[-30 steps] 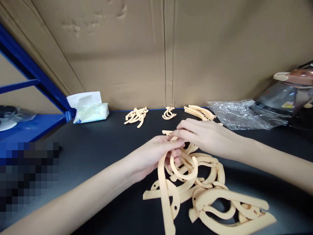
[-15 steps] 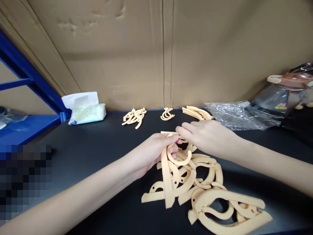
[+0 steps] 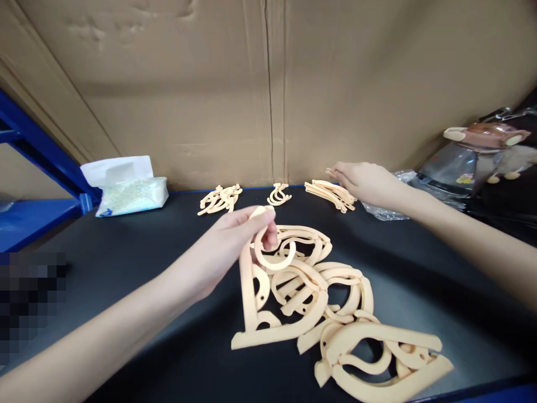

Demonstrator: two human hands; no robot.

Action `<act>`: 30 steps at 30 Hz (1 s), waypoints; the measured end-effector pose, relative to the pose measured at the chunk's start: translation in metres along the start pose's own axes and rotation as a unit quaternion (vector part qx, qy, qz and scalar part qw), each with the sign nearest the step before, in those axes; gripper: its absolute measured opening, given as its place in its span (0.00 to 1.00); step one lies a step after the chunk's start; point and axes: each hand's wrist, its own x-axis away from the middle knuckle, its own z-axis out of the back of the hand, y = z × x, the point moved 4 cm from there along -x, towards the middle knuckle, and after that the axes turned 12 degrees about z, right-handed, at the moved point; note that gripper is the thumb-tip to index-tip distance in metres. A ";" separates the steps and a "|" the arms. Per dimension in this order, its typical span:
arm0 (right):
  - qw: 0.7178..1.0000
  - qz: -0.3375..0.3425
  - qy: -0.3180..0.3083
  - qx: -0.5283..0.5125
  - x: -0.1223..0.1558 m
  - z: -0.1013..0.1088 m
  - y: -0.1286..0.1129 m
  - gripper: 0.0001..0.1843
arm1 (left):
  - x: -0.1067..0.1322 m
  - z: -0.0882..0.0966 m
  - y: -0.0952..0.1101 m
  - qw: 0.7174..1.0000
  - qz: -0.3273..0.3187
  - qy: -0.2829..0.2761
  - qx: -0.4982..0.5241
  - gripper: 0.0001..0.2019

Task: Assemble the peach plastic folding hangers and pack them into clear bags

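Observation:
My left hand (image 3: 251, 226) is closed on a beige plastic piece with a curved hook (image 3: 274, 266) and a long straight arm (image 3: 248, 291), which look like parts of a folding clothes hanger. The arm slants down over a heap of assembled beige hangers (image 3: 344, 271) on the black table. Farther back on the right, my right hand (image 3: 356, 179) is raised with fingertips pinched. A thin beige tip (image 3: 329, 171) shows at them, too small to make out fully. Just below this hand lies a stack of long curved beige strips (image 3: 329, 195).
Along the back stand a pile of small beige hooks and arms (image 3: 220, 198) and a smaller group of hooks (image 3: 278, 195). A tissue pack (image 3: 132, 193) is at back left. Clear plastic wrap (image 3: 384, 210) and a transparent bottle (image 3: 448, 162) with brown lid are at right. Cardboard (image 3: 188, 101) walls the back.
My right hand has left the held piece and moved up and right above the strip stack. My left hand keeps the hook piece, shifted left and slightly up. The view turned a little right.

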 end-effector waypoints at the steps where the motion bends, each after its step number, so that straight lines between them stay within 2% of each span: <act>1: 1.000 -0.007 0.011 -0.009 -0.006 -0.004 0.007 0.19 | -0.002 0.003 0.000 1.000 -0.007 0.013 0.013 0.17; 6: 0.998 -0.042 0.039 -0.028 -0.031 -0.030 0.013 0.17 | -0.009 0.006 -0.011 0.995 0.034 0.009 0.092 0.22; 9: 0.998 -0.026 0.044 -0.034 -0.038 -0.043 0.008 0.16 | -0.011 0.006 -0.012 0.990 0.029 -0.011 0.134 0.17; 12: 0.997 0.005 0.060 -0.047 -0.039 -0.045 0.004 0.16 | -0.012 0.005 -0.011 0.989 0.017 -0.015 0.147 0.11; 15: 0.991 0.042 0.089 -0.085 -0.036 -0.031 -0.009 0.17 | -0.013 0.010 -0.006 0.990 -0.076 0.040 0.114 0.12; 18: 0.976 0.098 0.083 -0.176 -0.026 -0.012 -0.045 0.21 | -0.014 0.014 -0.005 0.979 -0.176 0.087 0.060 0.21; 19: 0.960 0.126 0.066 -0.240 -0.021 -0.007 -0.062 0.27 | -0.013 0.014 -0.005 0.974 -0.199 0.094 0.045 0.23; 20: 0.896 0.156 0.025 -0.415 -0.015 -0.003 -0.082 0.31 | -0.012 0.014 -0.005 0.970 -0.217 0.101 0.031 0.26; 21: 0.814 0.175 -0.005 -0.554 -0.009 0.002 -0.101 0.30 | -0.011 0.014 -0.006 0.967 -0.232 0.107 0.016 0.28; 22: 0.740 0.198 -0.029 -0.642 -0.002 0.008 -0.119 0.25 | -0.009 0.013 -0.006 0.964 -0.243 0.110 0.001 0.29; 23: 0.693 0.217 -0.042 -0.686 0.003 0.013 -0.134 0.18 | -0.007 0.012 -0.007 0.962 -0.248 0.110 -0.013 0.31; 24: 0.667 0.217 -0.044 -0.711 0.007 0.017 -0.143 0.13 | -0.006 0.012 -0.007 0.962 -0.249 0.106 -0.025 0.32; 25: 0.657 0.216 -0.043 -0.721 0.010 0.020 -0.149 0.10 | -0.005 0.012 -0.008 0.963 -0.248 0.100 -0.030 0.33; 27: 0.666 0.195 -0.025 -0.719 0.010 0.023 -0.148 0.07 | -0.006 0.015 -0.008 0.967 -0.243 0.074 -0.022 0.32; 30: 0.697 0.140 0.010 -0.704 0.002 0.022 -0.129 0.06 | -0.008 0.020 -0.007 0.974 -0.224 -0.033 -0.004 0.28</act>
